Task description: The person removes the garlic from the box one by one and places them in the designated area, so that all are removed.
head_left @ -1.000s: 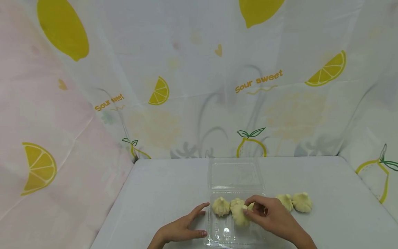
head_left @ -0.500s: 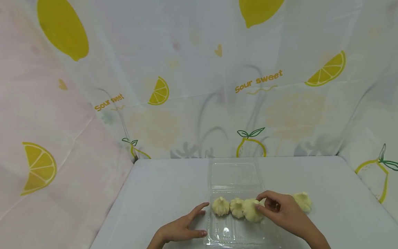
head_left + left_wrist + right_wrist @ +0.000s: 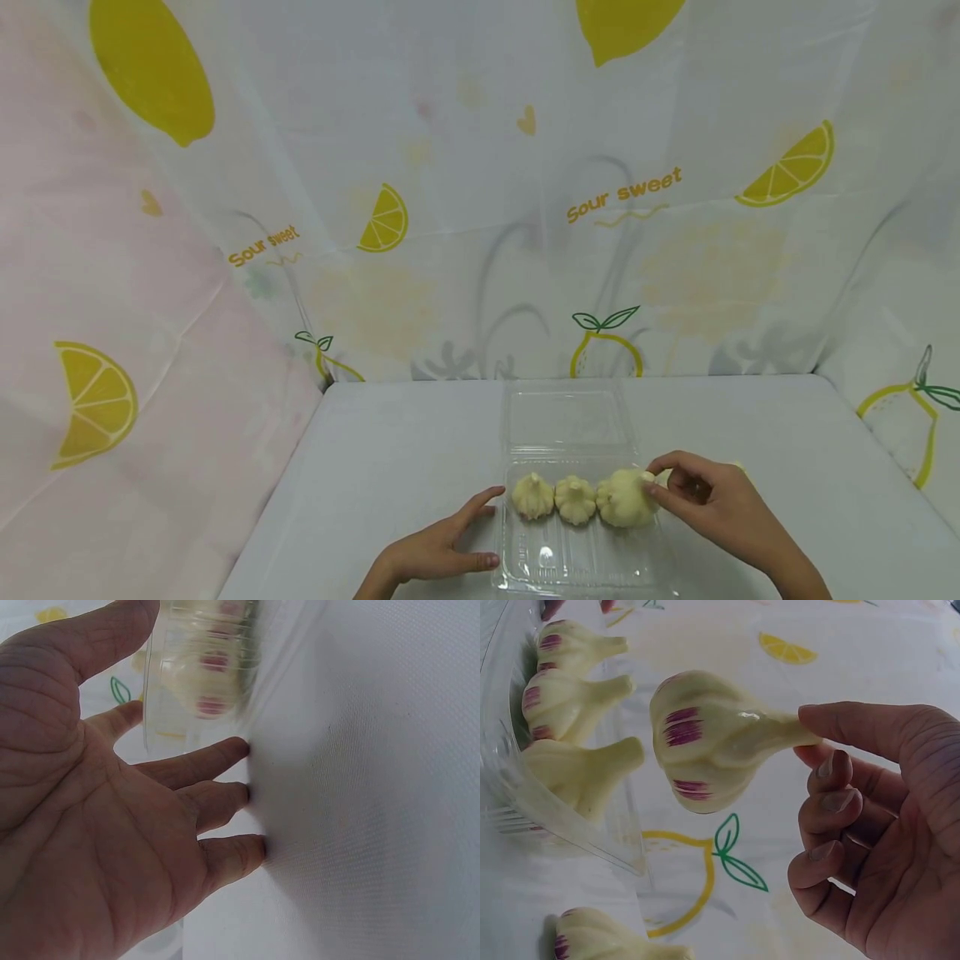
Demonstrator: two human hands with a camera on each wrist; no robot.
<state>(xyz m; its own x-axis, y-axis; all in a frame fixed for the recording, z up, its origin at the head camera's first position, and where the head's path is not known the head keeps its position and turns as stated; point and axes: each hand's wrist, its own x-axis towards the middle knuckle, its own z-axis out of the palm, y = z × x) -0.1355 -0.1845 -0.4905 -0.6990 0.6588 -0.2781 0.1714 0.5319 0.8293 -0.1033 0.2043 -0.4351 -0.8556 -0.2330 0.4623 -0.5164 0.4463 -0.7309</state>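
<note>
My right hand (image 3: pixel 723 508) pinches a garlic bulb (image 3: pixel 626 498) by its stem between thumb and forefinger. In the right wrist view the held bulb (image 3: pixel 705 742) hangs above the rest, pale with purple streaks. Below it is a clear plastic clamshell box (image 3: pixel 558 575) with its lid (image 3: pixel 566 421) folded back. Three more garlic bulbs sit in a row in the box, among them a left one (image 3: pixel 532 497) and a middle one (image 3: pixel 575 501); the third bulb (image 3: pixel 577 772) is hidden in the head view. My left hand (image 3: pixel 438 546) is spread beside the box's left wall, fingertips (image 3: pixel 251 847) on the tabletop.
Outside the box, to its right, a loose garlic bulb (image 3: pixel 604 937) lies on the table; my right hand mostly covers that area in the head view. The white table (image 3: pixel 390 442) ends at a lemon-print cloth (image 3: pixel 450 292) behind and at both sides.
My right hand has carried the garlic bulb rightward over the box, from the middle bulb to the right end. The middle bulb is now uncovered. My left hand has stayed still.
</note>
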